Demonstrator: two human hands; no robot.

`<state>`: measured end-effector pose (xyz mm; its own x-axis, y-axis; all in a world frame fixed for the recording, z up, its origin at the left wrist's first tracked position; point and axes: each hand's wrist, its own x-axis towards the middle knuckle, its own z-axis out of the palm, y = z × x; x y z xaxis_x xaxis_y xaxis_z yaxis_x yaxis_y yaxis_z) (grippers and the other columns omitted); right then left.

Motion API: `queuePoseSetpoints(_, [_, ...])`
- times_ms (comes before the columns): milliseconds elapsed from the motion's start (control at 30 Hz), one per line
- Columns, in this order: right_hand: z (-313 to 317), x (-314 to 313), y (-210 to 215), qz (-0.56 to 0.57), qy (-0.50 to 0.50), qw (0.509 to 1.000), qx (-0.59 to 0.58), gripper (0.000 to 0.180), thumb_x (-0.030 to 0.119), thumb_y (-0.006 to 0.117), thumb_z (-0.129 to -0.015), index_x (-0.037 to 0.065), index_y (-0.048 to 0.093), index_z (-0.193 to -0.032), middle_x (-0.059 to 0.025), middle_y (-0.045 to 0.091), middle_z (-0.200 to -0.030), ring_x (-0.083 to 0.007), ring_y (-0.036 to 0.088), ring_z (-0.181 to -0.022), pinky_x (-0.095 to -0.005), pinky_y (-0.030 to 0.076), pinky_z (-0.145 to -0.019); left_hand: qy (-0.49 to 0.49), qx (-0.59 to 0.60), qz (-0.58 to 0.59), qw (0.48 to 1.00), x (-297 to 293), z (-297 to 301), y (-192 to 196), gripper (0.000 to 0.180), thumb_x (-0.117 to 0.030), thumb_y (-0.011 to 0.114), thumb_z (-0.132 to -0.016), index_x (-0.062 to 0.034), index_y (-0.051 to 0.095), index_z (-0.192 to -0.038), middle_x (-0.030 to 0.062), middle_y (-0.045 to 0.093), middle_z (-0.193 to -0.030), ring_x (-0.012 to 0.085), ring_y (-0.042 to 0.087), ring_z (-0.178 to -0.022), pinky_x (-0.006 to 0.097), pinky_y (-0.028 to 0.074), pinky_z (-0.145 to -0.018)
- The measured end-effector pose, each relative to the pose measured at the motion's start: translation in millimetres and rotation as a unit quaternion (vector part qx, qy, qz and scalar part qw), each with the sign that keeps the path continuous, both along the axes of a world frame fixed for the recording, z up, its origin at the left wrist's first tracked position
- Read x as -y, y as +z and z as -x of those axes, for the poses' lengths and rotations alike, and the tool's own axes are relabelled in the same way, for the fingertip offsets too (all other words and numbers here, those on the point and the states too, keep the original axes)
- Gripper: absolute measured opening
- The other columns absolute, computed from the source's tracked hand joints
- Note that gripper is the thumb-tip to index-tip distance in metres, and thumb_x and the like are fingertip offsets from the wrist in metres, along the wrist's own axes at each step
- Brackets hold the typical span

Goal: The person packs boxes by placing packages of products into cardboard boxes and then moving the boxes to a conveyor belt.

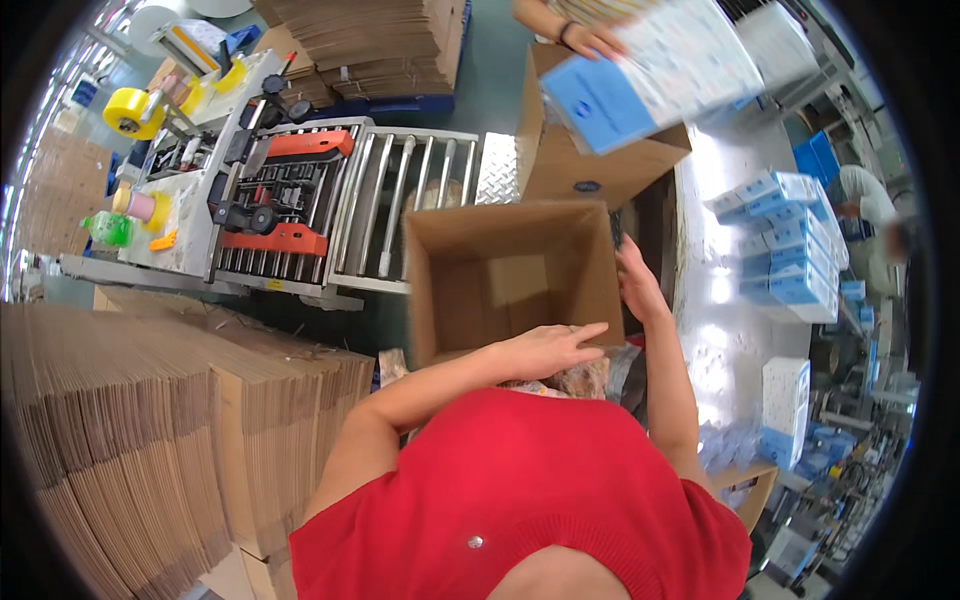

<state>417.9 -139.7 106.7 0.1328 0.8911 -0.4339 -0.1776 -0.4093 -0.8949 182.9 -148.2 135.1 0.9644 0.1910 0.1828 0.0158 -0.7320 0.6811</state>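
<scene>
Beside the roller conveyor [397, 205], holds left hand [555, 348] loosely spread at the near rim of an open carton [515, 235], right hand [641, 285] by its right side; cannot tell if pinching.

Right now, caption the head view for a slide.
Left hand at the near rim of an open cardboard box, right hand at its right side.

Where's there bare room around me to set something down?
There's bare metal table between the stacked blue-and-white boxes and the single box nearer you. The rollers look bare between the orange-railed machine and the open carton in front of you. It's crowded along the table's right side, with those boxes, and on your left, with packed flattened cardboard.
</scene>
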Motion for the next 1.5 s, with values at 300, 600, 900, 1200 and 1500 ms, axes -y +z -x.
queuePoseSetpoints(300, [43.1, -31.2, -3.3, 0.007, 0.013, 0.741, 0.672, 0.079, 0.025, 0.068, -0.078, 0.017, 0.023, -0.143, -0.0151, 0.046, -0.106, -0.0352, 0.059, -0.084, -0.0457, 0.051, -0.066, 0.527, -0.131, 0.125, 0.830, -36.5, 200.0, -55.6, 0.066, -0.011, 0.057, -0.081, 0.0088, 0.025, -0.136, 0.0301, 0.041, -0.132, 0.0454, 0.048, -0.114, 0.043, 0.041, -0.094])
queuePoseSetpoints(600, [23.4, -4.9, -110.5, 0.276, 0.213, 0.877, 0.331, 0.120, 0.078, 0.054, -0.066, -0.009, 0.017, -0.141, -0.0259, 0.021, -0.147, -0.0348, 0.020, -0.138, -0.0373, 0.017, -0.113, 0.468, 0.128, 0.550, 0.680, -90.5, 272.9, -125.8, 0.038, -0.005, 0.057, -0.089, 0.0021, 0.047, -0.125, 0.0099, 0.058, -0.118, 0.0210, 0.056, -0.107, 0.035, 0.044, -0.094])
queuePoseSetpoints(900, [-123.2, 37.9, -66.1, 0.179, 0.201, 0.900, 0.344, 0.078, 0.041, 0.074, -0.070, -0.001, 0.046, -0.129, -0.0167, 0.055, -0.123, -0.0305, 0.056, -0.104, -0.0377, 0.046, -0.089, 0.447, -0.130, 0.376, 0.801, -132.3, 152.2, -262.9, 0.051, -0.025, 0.071, -0.081, 0.0041, 0.050, -0.117, 0.0135, 0.061, -0.105, 0.0197, 0.058, -0.096, 0.032, 0.047, -0.081])
queuePoseSetpoints(1200, [-433.6, 133.8, 50.5, 0.256, -0.006, 0.506, 0.824, 0.059, 0.007, 0.061, -0.073, 0.015, 0.045, -0.129, -0.0113, 0.048, -0.127, -0.0335, 0.045, -0.118, -0.0431, 0.041, -0.090, 0.556, -0.245, -0.092, 0.789, -151.2, 87.1, -137.1, 0.101, -0.016, 0.082, -0.055, 0.0009, 0.025, -0.136, 0.0244, 0.032, -0.127, 0.0401, 0.037, -0.113, 0.046, 0.035, -0.094])
queuePoseSetpoints(1500, [-526.6, 107.7, 56.7, 0.094, 0.068, 0.554, 0.824, 0.067, 0.018, 0.079, -0.047, 0.011, 0.052, -0.108, -0.0109, 0.054, -0.111, -0.0311, 0.050, -0.106, -0.0420, 0.039, -0.092, 0.396, -0.001, -0.169, 0.902, -144.4, -137.1, 31.6, 0.067, 0.001, 0.072, -0.065, 0.0014, 0.041, -0.125, 0.0225, 0.031, -0.131, 0.0379, 0.035, -0.120, 0.042, 0.031, -0.101])
